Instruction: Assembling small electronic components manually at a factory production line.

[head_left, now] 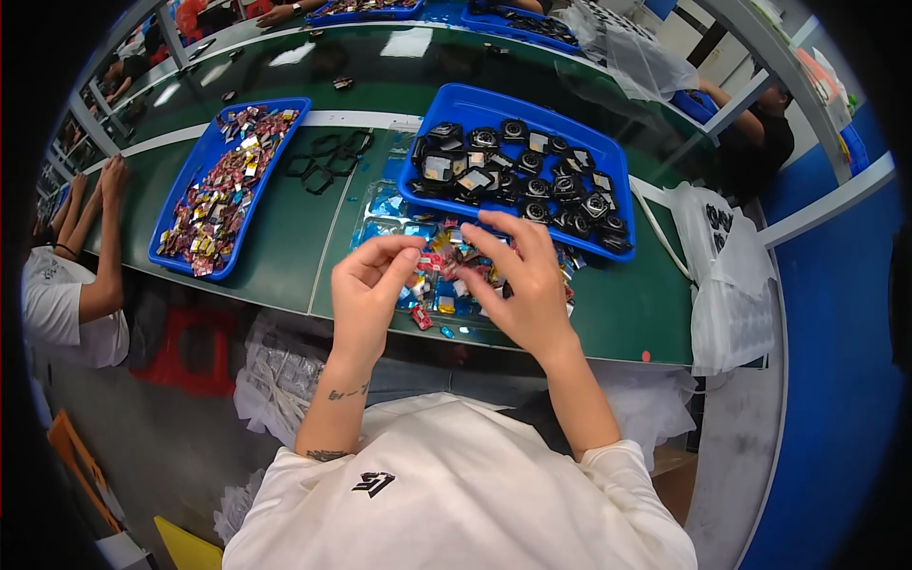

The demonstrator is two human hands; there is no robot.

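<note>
My left hand (369,282) is closed in a pinch, with a small red circuit board (431,261) at the tips of its thumb and index finger. My right hand (528,285) is beside it, fingers and thumb spread, its tips slightly blurred near the board. Below both hands lies a loose pile of small red circuit boards with silver and yellow parts (446,304), on a blue-tinted clear plastic tray (388,201). Just beyond my right hand, a blue tray (622,180) holds many black watch-like cases (537,187), some showing a round lens-like part, others a silver block.
Left on the green table (275,271) stands another blue tray (161,242) heaped with red and silver boards. Several black square frames (328,161) lie between the trays. White plastic wrap (727,294) hangs at the right edge. Co-workers' arms (111,218) show at far left.
</note>
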